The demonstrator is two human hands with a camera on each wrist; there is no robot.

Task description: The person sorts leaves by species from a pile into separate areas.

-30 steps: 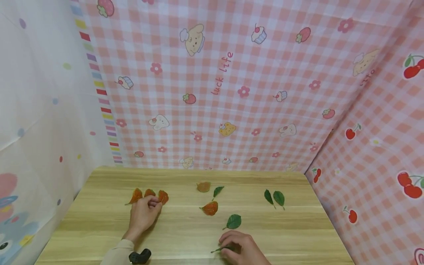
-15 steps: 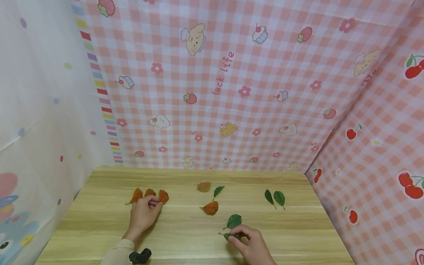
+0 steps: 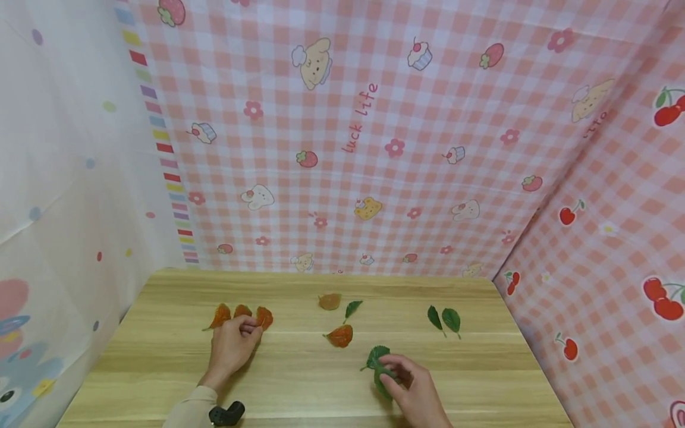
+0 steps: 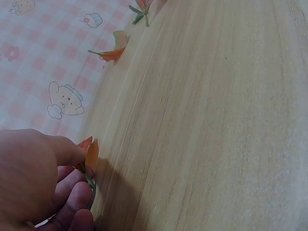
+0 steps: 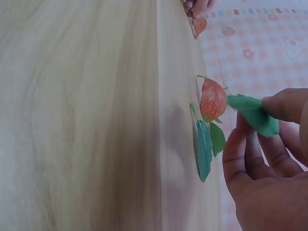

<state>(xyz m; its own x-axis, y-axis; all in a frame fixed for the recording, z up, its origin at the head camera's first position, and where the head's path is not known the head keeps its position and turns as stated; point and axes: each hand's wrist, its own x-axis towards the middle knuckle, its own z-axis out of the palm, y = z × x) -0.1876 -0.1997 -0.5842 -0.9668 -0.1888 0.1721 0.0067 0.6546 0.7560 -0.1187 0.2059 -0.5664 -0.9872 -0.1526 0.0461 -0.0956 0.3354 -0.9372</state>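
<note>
A central orange leaf (image 3: 339, 336) lies on the wooden surface (image 3: 299, 380). Right of it and nearer the person, the right hand (image 3: 414, 389) pinches a raised green leaf (image 3: 383, 383) between thumb and fingers; a serrated green leaf (image 3: 377, 355) lies between that and the central orange leaf. Well left of the central orange leaf, the left hand (image 3: 231, 348) pinches the stem of an orange leaf (image 3: 264, 317), with two more orange leaves (image 3: 220, 314) beside it, partly hidden by the hand. Just beyond the central orange leaf lie a small green leaf (image 3: 353, 308) and a paler orange leaf (image 3: 329, 302); well to its right lie two green leaves (image 3: 451, 320), side by side.
</note>
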